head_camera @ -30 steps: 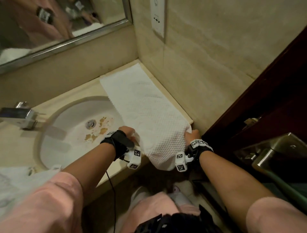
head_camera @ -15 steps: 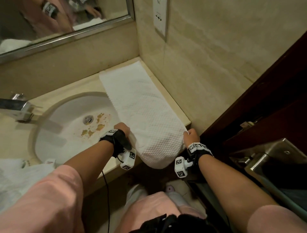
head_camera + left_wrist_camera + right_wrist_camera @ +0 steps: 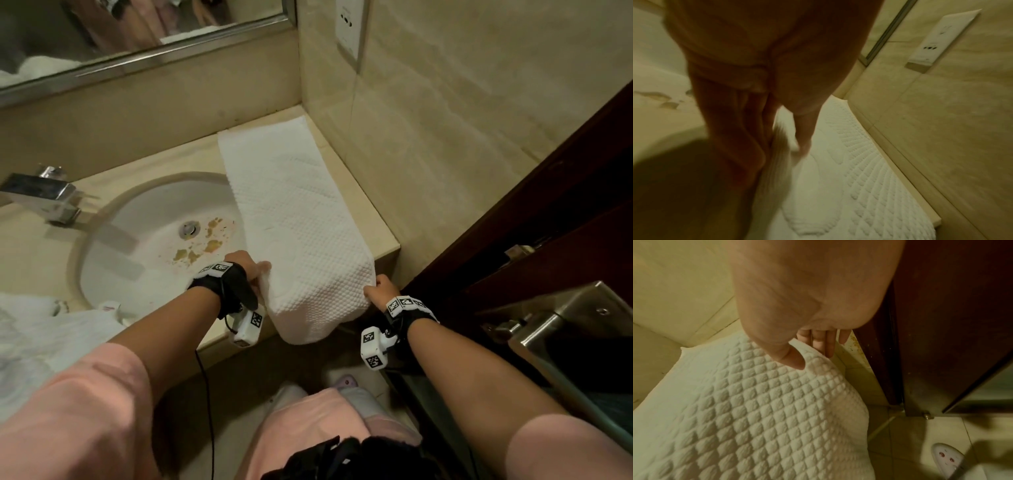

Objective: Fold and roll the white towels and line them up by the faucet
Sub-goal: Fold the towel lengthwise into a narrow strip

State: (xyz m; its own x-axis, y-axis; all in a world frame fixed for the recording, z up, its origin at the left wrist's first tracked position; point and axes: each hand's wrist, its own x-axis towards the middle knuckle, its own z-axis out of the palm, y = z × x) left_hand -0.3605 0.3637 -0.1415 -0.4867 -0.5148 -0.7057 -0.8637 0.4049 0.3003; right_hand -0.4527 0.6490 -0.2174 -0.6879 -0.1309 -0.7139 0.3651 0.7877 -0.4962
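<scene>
A long white waffle-textured towel (image 3: 291,219) lies folded into a strip on the counter right of the sink, its near end hanging over the front edge. My left hand (image 3: 255,270) pinches the towel's left edge near the counter front; in the left wrist view the thumb and fingers (image 3: 801,142) clamp a fold of the towel (image 3: 859,178). My right hand (image 3: 375,289) pinches the right edge, thumb on top and fingers under the towel (image 3: 756,402) in the right wrist view. The chrome faucet (image 3: 41,195) stands at the far left of the sink.
The oval sink (image 3: 144,246) has brown stains by its drain. More white towels (image 3: 41,329) are heaped at the near left. A tiled wall with a socket (image 3: 349,27) borders the counter on the right; a dark wooden door frame (image 3: 513,222) stands close to my right arm.
Both hands have shifted forward along the towel's edges and drawn its hanging end up, so less of it hangs over the front. The towel lies flatter.
</scene>
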